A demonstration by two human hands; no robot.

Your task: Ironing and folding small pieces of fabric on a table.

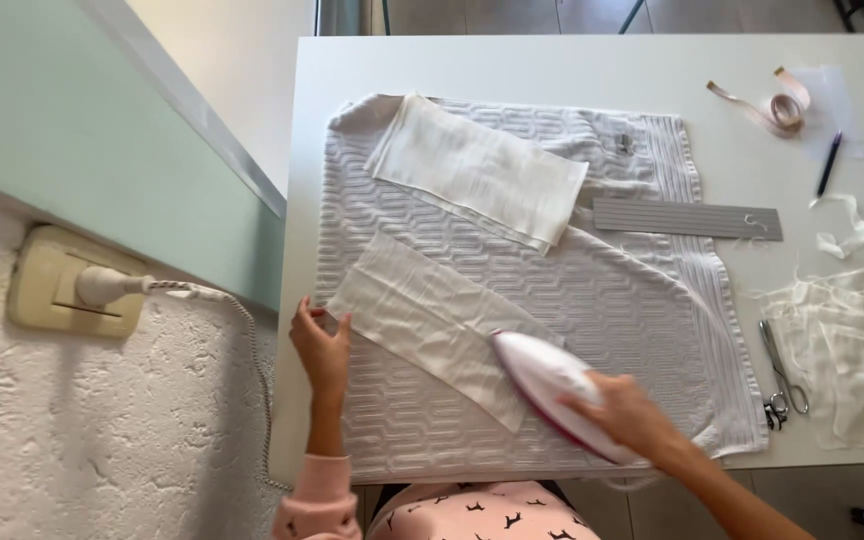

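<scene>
Scissors [782, 378]; pen [829, 164]; tape measure [780, 106]

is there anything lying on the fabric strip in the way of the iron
Nothing visible does. The iron, under the right hand, sits on the strip's lower right end. The rest of the strip is bare up to the left hand pinning its far corner.
</scene>
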